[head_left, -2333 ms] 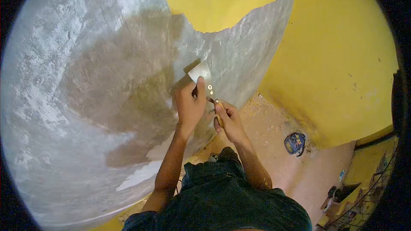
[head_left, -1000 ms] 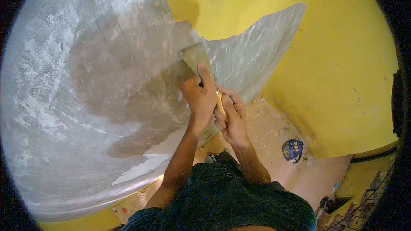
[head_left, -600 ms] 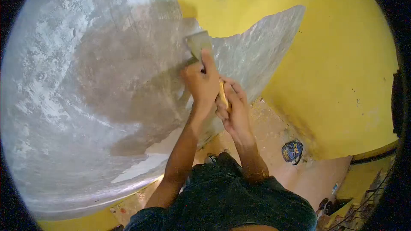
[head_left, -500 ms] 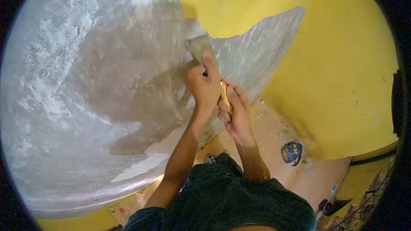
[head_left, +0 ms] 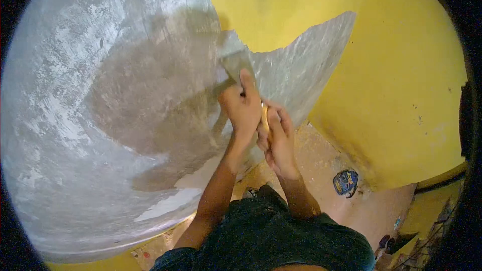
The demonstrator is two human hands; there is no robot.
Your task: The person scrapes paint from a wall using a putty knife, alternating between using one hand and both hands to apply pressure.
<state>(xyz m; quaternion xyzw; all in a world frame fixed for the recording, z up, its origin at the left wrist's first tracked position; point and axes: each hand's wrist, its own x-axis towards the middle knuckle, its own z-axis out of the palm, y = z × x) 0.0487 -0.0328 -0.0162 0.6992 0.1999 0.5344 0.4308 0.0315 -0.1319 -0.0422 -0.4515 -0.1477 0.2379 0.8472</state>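
A scraper with a broad flat blade [head_left: 236, 65] and a yellowish handle [head_left: 265, 118] is held between both hands against the wall. My left hand [head_left: 241, 110] closes around the lower part of the blade, its thumb lying along the blade's face. Lower and to the right, my right hand [head_left: 278, 140] wraps round the handle. The far edge of the blade meets the grey, scraped-looking wall surface [head_left: 150, 95], just below the ragged border with the yellow paint [head_left: 261, 15]. Part of the blade is hidden by my left hand.
More yellow wall [head_left: 391, 95] curves round on the right. Below it, a dark blue bag-like bundle with yellow markings [head_left: 346, 182] lies on the dusty floor [head_left: 321, 155]. Dark shoes [head_left: 386, 243] and a cluttered frame [head_left: 432, 241] are at the lower right.
The whole view has shifted slightly, so wall and hands sit a little lower in it. Both hands keep their hold on the scraper, with the blade near the same patch of wall.
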